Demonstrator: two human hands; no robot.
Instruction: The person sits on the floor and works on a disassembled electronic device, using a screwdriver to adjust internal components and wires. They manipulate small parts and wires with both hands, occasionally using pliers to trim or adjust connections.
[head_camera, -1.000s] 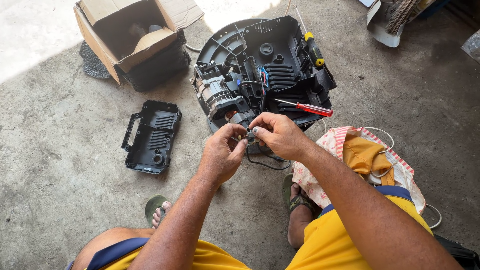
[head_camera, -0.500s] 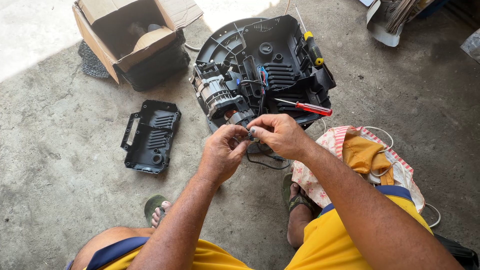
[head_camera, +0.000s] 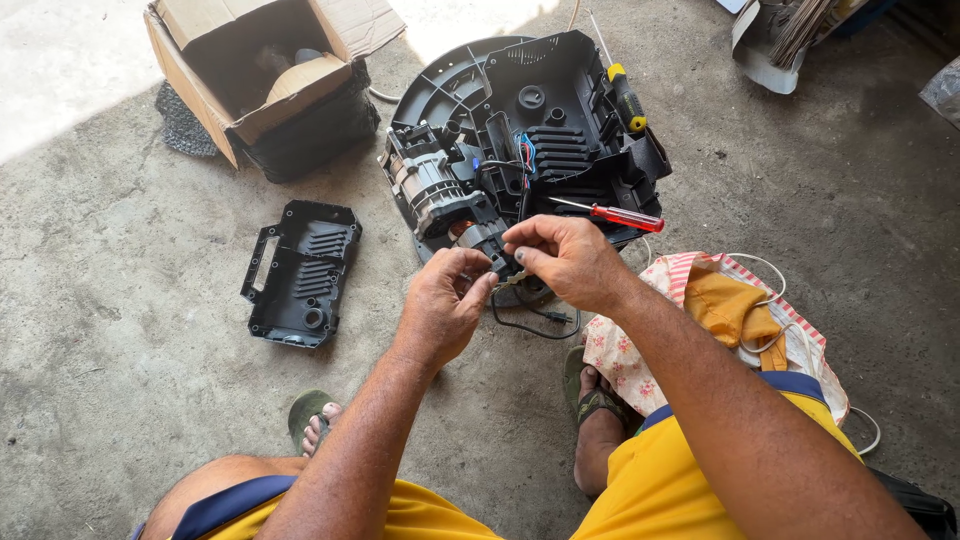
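- Since a second ago my hands have hardly moved
- My left hand (head_camera: 445, 305) and right hand (head_camera: 565, 260) pinch a small part (head_camera: 497, 262) at the open housing (head_camera: 530, 140) edge
- Bare concrete floor (head_camera: 120, 400) lies left

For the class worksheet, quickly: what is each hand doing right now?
Left hand: closed, fingers pinching a small part at the motor.
Right hand: closed, pinching the same small part.
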